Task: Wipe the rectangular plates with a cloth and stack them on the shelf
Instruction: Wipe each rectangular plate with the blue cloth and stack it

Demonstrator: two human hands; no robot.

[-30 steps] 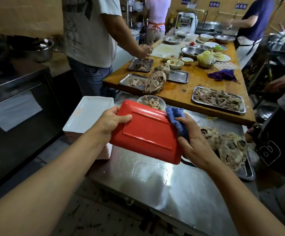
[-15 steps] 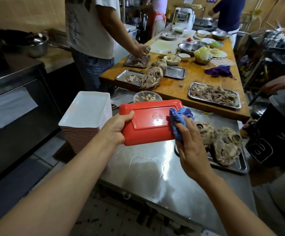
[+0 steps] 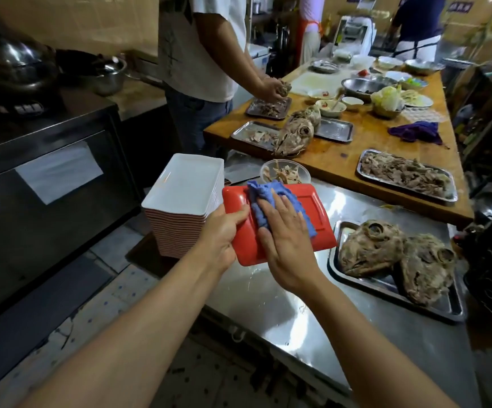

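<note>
A red rectangular plate, underside up, hangs above the steel table's left end. My left hand grips its near left edge, thumb on top. My right hand lies flat on the plate with straight fingers and presses a blue cloth against the red surface. Just to the left stands a tall stack of rectangular plates, white on top with red-striped edges. The shelf is not in view.
On the steel table, a metal tray with two cooked animal heads lies at right and a bowl of scraps behind the plate. The wooden table beyond holds trays of meat. A person stands at its left; a dark oven stands left.
My right hand has slid the cloth from the plate's right edge leftward onto its middle and now lies flat. The plate has tilted, its right end nearer me.
</note>
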